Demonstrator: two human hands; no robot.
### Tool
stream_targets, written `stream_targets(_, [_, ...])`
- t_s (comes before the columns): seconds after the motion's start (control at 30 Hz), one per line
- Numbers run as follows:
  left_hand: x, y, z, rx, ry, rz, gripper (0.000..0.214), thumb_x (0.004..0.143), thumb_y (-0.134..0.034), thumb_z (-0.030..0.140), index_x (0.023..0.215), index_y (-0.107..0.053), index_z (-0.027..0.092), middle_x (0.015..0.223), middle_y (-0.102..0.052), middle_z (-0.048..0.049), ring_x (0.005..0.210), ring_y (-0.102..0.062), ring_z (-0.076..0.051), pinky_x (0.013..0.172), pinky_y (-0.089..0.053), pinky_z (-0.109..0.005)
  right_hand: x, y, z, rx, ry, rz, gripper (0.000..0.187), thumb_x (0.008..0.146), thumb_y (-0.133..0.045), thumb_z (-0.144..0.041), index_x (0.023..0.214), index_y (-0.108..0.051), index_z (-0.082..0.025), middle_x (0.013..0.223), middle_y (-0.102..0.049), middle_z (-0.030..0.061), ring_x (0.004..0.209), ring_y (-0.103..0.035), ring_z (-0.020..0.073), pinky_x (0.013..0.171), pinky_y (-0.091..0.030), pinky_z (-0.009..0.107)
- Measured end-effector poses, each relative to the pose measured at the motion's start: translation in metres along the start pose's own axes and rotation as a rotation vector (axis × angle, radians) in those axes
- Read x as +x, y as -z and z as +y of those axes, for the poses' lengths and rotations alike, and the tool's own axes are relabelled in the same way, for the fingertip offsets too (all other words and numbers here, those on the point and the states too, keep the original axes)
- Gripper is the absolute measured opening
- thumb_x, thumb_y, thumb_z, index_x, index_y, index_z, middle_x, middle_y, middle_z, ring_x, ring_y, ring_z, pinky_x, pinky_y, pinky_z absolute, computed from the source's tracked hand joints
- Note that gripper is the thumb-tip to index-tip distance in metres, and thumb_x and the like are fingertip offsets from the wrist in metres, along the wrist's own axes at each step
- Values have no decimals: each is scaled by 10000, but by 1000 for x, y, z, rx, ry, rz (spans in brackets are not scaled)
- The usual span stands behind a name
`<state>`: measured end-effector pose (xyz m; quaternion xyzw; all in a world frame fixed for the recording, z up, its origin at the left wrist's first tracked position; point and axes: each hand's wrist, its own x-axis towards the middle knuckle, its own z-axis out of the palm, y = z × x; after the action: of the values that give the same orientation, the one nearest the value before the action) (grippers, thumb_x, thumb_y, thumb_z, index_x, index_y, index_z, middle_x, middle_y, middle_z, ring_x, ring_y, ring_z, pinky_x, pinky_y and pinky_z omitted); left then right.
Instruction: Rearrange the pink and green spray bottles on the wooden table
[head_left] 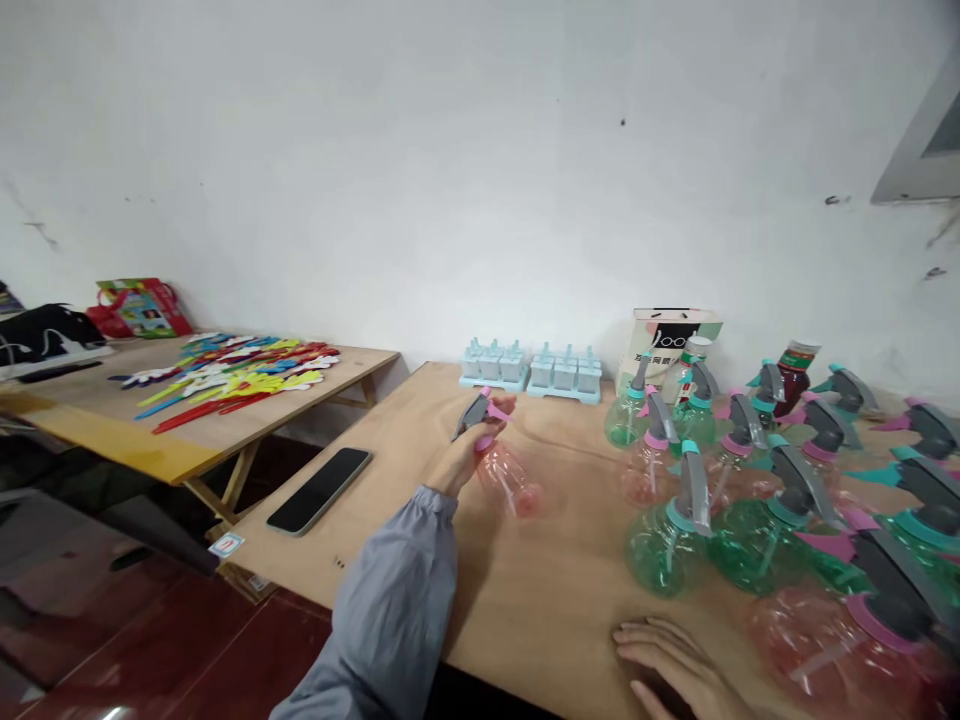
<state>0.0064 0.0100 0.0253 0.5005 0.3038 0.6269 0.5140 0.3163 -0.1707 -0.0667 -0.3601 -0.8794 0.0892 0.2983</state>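
My left hand (466, 450) is closed round the neck of a clear pink spray bottle (511, 485) with a grey and pink trigger head. The bottle tilts, its round base toward the right, over the middle of the wooden table (555, 600). My right hand (679, 668) lies low at the table's front edge, fingers stretched out and holding nothing visible. Just right of it stands another pink spray bottle (825, 640). Beyond my right hand is a green spray bottle (664, 550) with a teal collar.
Several more green and pink spray bottles crowd the right side. Pale blue popsicle molds (491, 365) and a printed carton (664, 345) stand by the wall. A phone (320, 490) lies at the left. Colourful hand-shaped pieces (247, 375) cover another table, across a gap.
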Motion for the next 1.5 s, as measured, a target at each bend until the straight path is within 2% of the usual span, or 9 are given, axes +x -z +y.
stream_targets(0.1, [-17,-24,2,-103,78,8,262,631,-754,367,790,-639,193,808,-712,-33,1006,-682,-243,931,-484,-357,0,0,-2,7,-17,-31,251,871,-635,-236,1106,-723,-256,1089,-762,54,1028,-721,201,942,-569,268])
stream_targets(0.23, [-33,-44,1,-146,-2,81,368,690,-729,486,594,-525,195,559,-551,23,760,-693,-196,749,-541,-310,-1,1,-5,32,-73,-71,255,908,-594,-277,1134,-706,-239,1117,-747,78,1071,-699,216,955,-569,310])
stream_targets(0.4, [-40,-50,-10,-177,41,50,351,684,-718,515,757,-622,186,678,-638,-15,782,-702,-218,633,-551,-297,-4,0,-7,126,-146,-91,250,936,-562,-306,1142,-693,-250,1160,-721,82,1131,-660,229,1003,-540,365])
stream_targets(0.53, [-40,-49,-12,-199,4,144,361,664,-721,508,671,-550,191,634,-581,8,780,-696,-207,705,-564,-313,-5,0,-8,155,-161,-99,268,944,-556,-320,1172,-681,-255,1159,-717,78,1138,-651,225,1011,-531,363])
stream_targets(0.63, [-40,-46,-11,-232,54,57,392,645,-728,538,745,-577,191,724,-631,-12,808,-697,-204,720,-557,-313,-5,-1,-8,151,-174,-115,268,952,-543,-325,1169,-678,-247,1175,-709,82,1155,-639,223,1024,-520,370])
stream_targets(0.83, [-42,-48,-14,-218,35,78,354,689,-706,506,687,-550,188,643,-585,9,652,-655,-153,527,-467,-235,-6,-2,-7,150,-202,-151,269,973,-508,-351,1152,-672,-237,1204,-692,91,1190,-612,217,1052,-495,381])
stream_targets(1.23, [-42,-48,-10,-160,-30,76,368,672,-672,550,744,-590,198,721,-623,-19,804,-690,-223,769,-562,-370,-5,-2,-7,173,-186,-101,246,955,-537,-342,1124,-695,-254,1170,-710,83,1148,-641,224,1018,-524,382])
stream_targets(1.37, [-46,-50,-6,-110,-73,117,356,682,-672,529,610,-551,202,591,-552,2,745,-685,-217,753,-568,-361,-5,-2,-7,169,-189,-98,249,952,-539,-345,1111,-703,-246,1165,-714,90,1140,-647,230,1012,-529,385])
stream_targets(1.5, [-49,-49,-3,-34,-138,45,321,698,-698,501,631,-621,197,637,-625,-21,781,-693,-229,809,-560,-372,-5,-1,-7,163,-189,-111,253,959,-527,-338,1119,-695,-237,1165,-711,99,1144,-642,227,1013,-527,391])
